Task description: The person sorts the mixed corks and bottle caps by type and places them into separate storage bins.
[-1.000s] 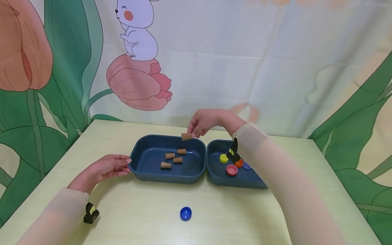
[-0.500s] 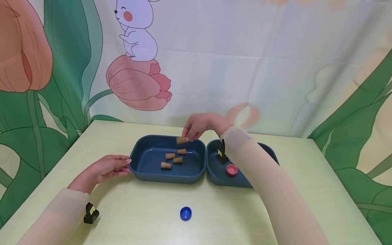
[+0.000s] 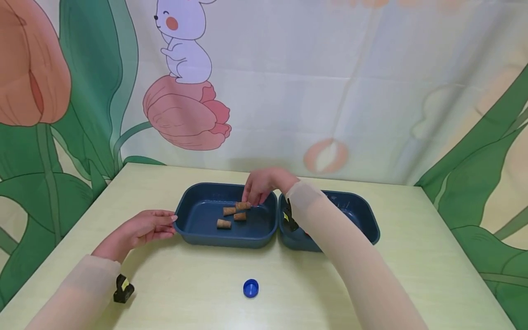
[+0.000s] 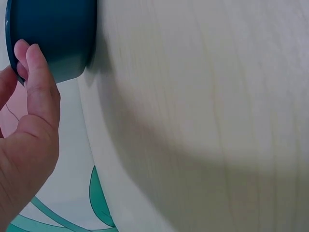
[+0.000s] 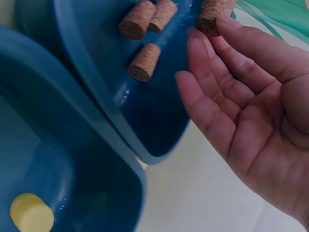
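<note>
My left hand [image 3: 148, 229] grips the left end of a dark blue tray [image 3: 231, 242], thumb at the rim and fingers against the outer wall. In the left wrist view these fingers [image 4: 41, 87] press the tray's side. My right hand [image 3: 261, 185] reaches down into the same tray at its back right. Between its thumb and fingertips it pinches a cork [image 5: 215, 17], low over the tray floor. Several other corks lie there, among them a cork [image 3: 224, 224] at the front and a cork [image 3: 239, 216] near the middle.
A second blue tray [image 3: 373, 229] stands close against the first on the right, partly hidden by my right sleeve. In it the right wrist view shows a yellow cap [image 5: 32, 212]. A blue bottle cap [image 3: 250, 288] lies on the table in front. A printed curtain [image 3: 268, 91] hangs behind.
My right hand has moved left and down with the cork, from above the tray's back rim to inside it. The left hand stays on the rim.
</note>
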Available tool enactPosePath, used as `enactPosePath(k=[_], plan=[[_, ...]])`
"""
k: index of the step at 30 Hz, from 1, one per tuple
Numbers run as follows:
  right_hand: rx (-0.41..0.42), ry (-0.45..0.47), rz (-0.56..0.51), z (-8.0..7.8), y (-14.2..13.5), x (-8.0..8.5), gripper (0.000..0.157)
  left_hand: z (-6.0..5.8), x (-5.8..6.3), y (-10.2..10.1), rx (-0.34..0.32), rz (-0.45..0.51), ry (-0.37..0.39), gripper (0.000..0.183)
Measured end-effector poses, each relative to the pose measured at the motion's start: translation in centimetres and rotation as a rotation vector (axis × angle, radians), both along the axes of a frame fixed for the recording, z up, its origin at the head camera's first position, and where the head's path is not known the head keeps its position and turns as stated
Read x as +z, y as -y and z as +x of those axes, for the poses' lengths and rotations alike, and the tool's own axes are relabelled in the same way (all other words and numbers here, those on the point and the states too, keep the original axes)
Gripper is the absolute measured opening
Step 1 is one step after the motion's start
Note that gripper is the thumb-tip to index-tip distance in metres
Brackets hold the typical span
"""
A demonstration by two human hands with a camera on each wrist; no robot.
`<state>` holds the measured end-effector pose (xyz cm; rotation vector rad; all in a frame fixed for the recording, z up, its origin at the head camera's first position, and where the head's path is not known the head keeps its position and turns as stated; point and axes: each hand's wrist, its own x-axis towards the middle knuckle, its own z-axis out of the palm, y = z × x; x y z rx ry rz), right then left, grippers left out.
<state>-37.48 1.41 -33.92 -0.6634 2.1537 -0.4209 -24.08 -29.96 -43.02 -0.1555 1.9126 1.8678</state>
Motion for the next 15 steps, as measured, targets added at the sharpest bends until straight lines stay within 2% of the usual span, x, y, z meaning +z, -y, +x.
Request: enactPosePath(k=[9, 15], plan=[[0.008, 0.029, 0.041, 0.1, 0.3, -2.0, 0.02, 0.0, 0.0, 0.0, 0.002, 0.006, 0.014, 0.01], [0.018, 0.026, 0.071, 0.3, 0.4, -2.7, 0.021, 0.0, 0.1, -0.1, 0.002, 0.001, 0.014, 0.007]])
